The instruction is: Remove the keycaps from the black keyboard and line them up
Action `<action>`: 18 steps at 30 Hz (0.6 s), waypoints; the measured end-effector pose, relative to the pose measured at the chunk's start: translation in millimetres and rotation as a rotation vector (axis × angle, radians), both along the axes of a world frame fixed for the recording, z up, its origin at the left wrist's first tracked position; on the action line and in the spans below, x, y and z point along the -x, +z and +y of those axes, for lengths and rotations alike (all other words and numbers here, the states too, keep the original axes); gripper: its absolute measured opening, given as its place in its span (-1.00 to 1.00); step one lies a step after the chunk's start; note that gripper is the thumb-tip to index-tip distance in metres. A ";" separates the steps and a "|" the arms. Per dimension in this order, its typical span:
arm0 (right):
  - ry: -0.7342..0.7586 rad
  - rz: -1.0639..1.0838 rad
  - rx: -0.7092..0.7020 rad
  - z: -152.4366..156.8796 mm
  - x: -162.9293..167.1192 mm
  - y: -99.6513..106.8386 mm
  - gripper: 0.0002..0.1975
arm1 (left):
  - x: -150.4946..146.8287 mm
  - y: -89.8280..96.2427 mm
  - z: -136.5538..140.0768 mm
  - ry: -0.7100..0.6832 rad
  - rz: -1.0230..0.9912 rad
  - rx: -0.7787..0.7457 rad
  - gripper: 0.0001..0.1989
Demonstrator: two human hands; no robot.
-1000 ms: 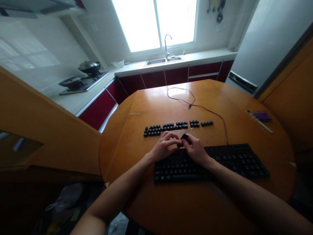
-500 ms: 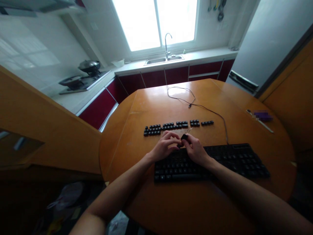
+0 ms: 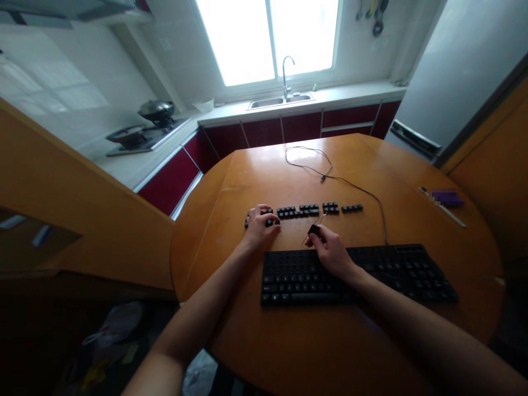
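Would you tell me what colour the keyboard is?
The keyboard is black, as the head view shows.

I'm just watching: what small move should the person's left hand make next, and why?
Probably ease the left hand off the loose keycaps without nudging them: its fingertips are at the leftmost group, the keycaps lie in neat rows, and the right hand holds the wire tool near the far edge of the keyboard.

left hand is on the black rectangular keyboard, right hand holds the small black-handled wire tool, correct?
Not on the black rectangular keyboard: the head view shows the left hand at the small loose black keycaps beyond it. The right hand does hold the small black-handled wire tool.
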State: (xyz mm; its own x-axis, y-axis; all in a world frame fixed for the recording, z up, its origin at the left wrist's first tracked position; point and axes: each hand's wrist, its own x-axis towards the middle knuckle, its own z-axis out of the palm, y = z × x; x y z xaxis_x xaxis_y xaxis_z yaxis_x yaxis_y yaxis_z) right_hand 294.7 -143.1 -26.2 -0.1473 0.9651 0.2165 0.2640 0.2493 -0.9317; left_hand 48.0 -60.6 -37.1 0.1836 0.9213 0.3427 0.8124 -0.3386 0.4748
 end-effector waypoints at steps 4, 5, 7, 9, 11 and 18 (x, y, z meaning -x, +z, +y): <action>0.004 -0.004 -0.008 0.3 -0.1 -0.7 -0.78 | -1.5 -3.6 -1.7 0.058 -0.013 0.004 -0.84; 0.005 -0.005 -0.009 0.3 -0.1 -0.5 -0.78 | -1.4 -3.8 -1.9 0.062 -0.015 0.001 -0.84; 0.007 -0.006 -0.009 0.2 0.2 -0.1 -0.79 | -0.9 -4.1 -2.2 0.070 -0.018 -0.001 -0.83; 0.008 -0.008 -0.009 0.3 0.3 0.0 -0.79 | -0.6 -4.3 -2.3 0.080 -0.027 -0.005 -0.80; 0.008 -0.012 -0.009 0.4 0.2 -0.6 -0.79 | -0.9 -4.6 -2.6 0.090 -0.037 -0.015 -0.80; 0.013 -0.009 -0.003 1.0 -0.6 -4.0 -0.78 | -1.5 -5.6 -3.5 0.091 -0.023 -0.042 -0.89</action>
State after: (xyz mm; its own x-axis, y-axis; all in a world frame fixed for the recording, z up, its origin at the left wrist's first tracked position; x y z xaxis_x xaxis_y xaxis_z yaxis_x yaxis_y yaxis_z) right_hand 295.3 -142.1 -30.1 -0.1617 0.9625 0.2179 0.2693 0.2555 -0.9286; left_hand 49.6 -64.1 -42.6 0.0913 0.9185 0.3848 0.8300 -0.2837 0.4803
